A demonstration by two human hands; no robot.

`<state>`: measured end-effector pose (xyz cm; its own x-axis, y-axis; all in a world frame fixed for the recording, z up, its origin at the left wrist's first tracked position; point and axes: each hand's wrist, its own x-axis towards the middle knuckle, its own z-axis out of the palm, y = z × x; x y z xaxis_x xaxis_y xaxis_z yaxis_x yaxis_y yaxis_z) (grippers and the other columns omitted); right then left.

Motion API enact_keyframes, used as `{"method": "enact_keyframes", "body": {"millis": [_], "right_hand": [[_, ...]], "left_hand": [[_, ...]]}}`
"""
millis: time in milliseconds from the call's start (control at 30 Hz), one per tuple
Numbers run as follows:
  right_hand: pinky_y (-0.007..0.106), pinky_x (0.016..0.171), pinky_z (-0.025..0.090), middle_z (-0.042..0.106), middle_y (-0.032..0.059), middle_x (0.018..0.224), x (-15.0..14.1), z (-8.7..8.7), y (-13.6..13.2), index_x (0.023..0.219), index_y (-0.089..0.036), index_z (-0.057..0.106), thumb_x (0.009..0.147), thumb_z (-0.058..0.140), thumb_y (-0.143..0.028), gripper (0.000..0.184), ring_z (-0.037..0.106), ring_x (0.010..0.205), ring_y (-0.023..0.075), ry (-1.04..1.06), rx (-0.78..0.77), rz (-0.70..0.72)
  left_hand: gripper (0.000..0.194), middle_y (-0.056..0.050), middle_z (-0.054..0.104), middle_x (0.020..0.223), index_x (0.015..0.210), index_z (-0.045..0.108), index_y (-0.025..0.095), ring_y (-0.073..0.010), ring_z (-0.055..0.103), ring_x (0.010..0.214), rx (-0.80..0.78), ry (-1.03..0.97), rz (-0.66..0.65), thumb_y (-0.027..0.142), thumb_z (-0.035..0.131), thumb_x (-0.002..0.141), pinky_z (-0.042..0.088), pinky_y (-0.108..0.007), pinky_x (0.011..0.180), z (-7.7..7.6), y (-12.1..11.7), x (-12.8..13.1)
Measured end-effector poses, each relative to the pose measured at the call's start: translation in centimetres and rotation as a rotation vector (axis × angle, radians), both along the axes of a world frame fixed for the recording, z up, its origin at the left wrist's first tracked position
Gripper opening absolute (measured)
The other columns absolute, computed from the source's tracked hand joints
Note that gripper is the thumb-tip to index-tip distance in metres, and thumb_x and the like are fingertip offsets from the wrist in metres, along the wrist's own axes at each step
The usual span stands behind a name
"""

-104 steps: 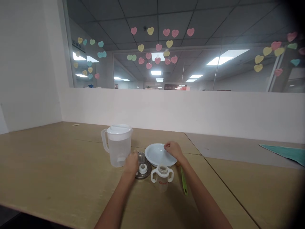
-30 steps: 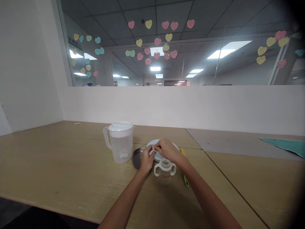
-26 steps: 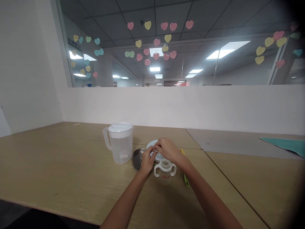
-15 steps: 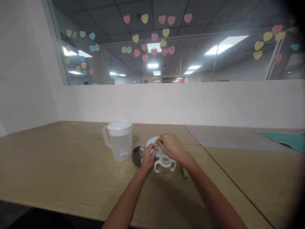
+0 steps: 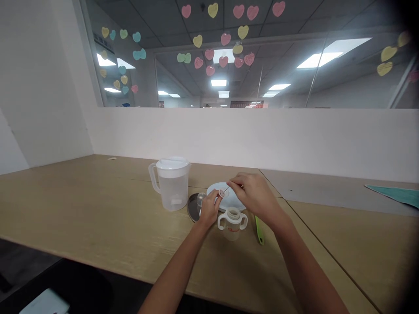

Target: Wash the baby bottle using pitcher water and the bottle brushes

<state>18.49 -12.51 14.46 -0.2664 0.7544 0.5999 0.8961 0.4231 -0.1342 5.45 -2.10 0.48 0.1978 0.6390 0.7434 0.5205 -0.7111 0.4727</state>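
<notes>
Fingers of the left hand are clamped on a small translucent round piece, which shows against the left half of a white plate; whether it touches the plate cannot be told. The right hand is pinched around a thin dark rod that slants down to the piece.

Half a second ago the right fingertips were right at the piece; now they sit up and to the right of it, with the rod showing between. At the earliest frame the two hands were well apart, the left at the dark tray and the right over the plate.

The two-handled bottle stands upright and uncapped in front of the plate, as before. A clear dome shows at the tray, partly behind the left hand. The lidded pitcher remains at the left on the tabletop. Right of the bottle lies a green handle, its far end hidden by the right hand.
</notes>
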Motion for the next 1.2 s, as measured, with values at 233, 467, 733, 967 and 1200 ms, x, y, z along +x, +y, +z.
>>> {"method": "enact_keyframes", "body": {"millis": [233, 467, 733, 967, 1200], "right_hand": [[0.023, 0.061, 0.04, 0.065, 0.0039, 0.064, 3.0, 1.0, 0.5, 0.064, -0.016, 0.065, 0.084, 0.046, -0.036, 0.034, 0.058, 0.062, 0.0139, 0.362, 0.06, -0.018], [0.025, 0.06, 0.053, 0.065, 0.0078, 0.066, 9.3, -4.3, 10.3, 0.071, -0.009, 0.063, 0.075, 0.061, -0.028, 0.019, 0.061, 0.057, 0.013, 1.02, -0.297, 0.003], [0.023, 0.063, 0.054, 0.067, 0.0092, 0.076, 7.7, -11.3, 15.4, 0.114, -0.004, 0.051, 0.074, 0.058, -0.012, 0.042, 0.065, 0.064, 0.014, 1.076, -0.519, -0.057], [0.035, 0.092, 0.041, 0.042, 0.0164, 0.132, 5.9, -10.7, 15.0, 0.13, -0.015, 0.039, 0.073, 0.055, -0.011, 0.06, 0.053, 0.108, 0.023, 0.724, -0.311, -0.143], [0.035, 0.094, 0.037, 0.053, 0.0154, 0.121, 3.8, -10.8, 14.5, 0.111, -0.012, 0.058, 0.074, 0.053, -0.012, 0.038, 0.052, 0.109, 0.0232, 0.365, -0.373, -0.011]], "left_hand": [[0.02, -0.005, 0.061, 0.088, 0.093, 0.059, 0.018, -0.0159, 0.053, 0.081, -0.035, 0.019, 0.003, 0.024, 0.04, 0.088, 0.038, -0.025, 0.073, -0.4, 0.0, -0.3], [0.023, -0.005, 0.063, 0.087, 0.093, 0.06, 0.019, -0.0161, 0.054, 0.08, -0.04, 0.025, 0.071, 0.027, 0.039, 0.089, 0.038, -0.025, 0.072, -0.9, -0.1, -0.4], [0.027, -0.004, 0.064, 0.09, 0.094, 0.061, 0.019, -0.0159, 0.056, 0.082, -0.07, 0.02, 0.047, 0.032, 0.037, 0.09, 0.04, -0.026, 0.075, -1.0, 0.3, -0.5], [0.025, -0.006, 0.065, 0.098, 0.094, 0.065, 0.018, -0.0168, 0.057, 0.09, -0.096, -0.108, 0.015, 0.029, 0.044, 0.086, 0.041, -0.028, 0.081, -1.3, 0.9, -0.7], [0.021, -0.006, 0.07, 0.089, 0.088, 0.07, 0.018, -0.0173, 0.062, 0.081, -0.18, -0.181, 0.045, 0.03, 0.055, 0.079, 0.043, -0.027, 0.075, -1.4, 1.1, -0.6]]}}
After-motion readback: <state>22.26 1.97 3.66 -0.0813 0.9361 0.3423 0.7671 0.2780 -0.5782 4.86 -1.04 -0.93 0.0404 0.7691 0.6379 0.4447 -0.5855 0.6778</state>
